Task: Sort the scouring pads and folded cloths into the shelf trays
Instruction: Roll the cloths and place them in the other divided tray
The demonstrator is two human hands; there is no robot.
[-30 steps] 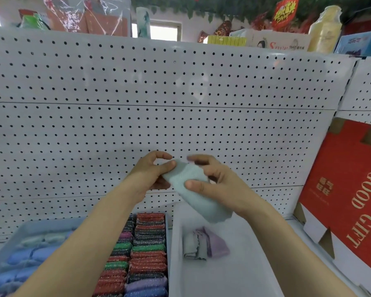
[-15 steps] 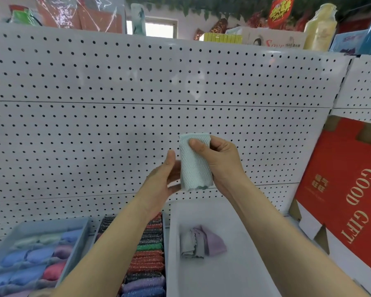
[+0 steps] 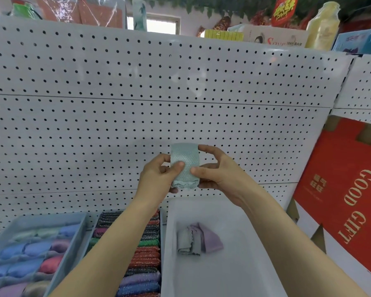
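A pale green folded cloth (image 3: 185,161) is held upright in front of the pegboard, above the trays. My left hand (image 3: 156,179) pinches its left side and my right hand (image 3: 219,174) grips its right side. Below stands a white tray (image 3: 234,279) holding a grey cloth (image 3: 187,243) and a lilac cloth (image 3: 211,239). Left of it a tray of glittery scouring pads (image 3: 146,260) in red, green, black and purple rows is partly hidden by my left forearm. At far left a blue tray (image 3: 58,273) holds several folded cloths in blue, pink and green.
A white pegboard wall (image 3: 137,116) rises right behind the trays. A red "GOOD GIFT" box (image 3: 349,200) leans at the right beside the white tray. Boxes and a yellow bottle (image 3: 321,26) sit on top of the shelf.
The cloth was folded down from a longer hanging piece into a compact upright packet, and my left hand has come onto it so both hands now hold it, slightly lower than before.
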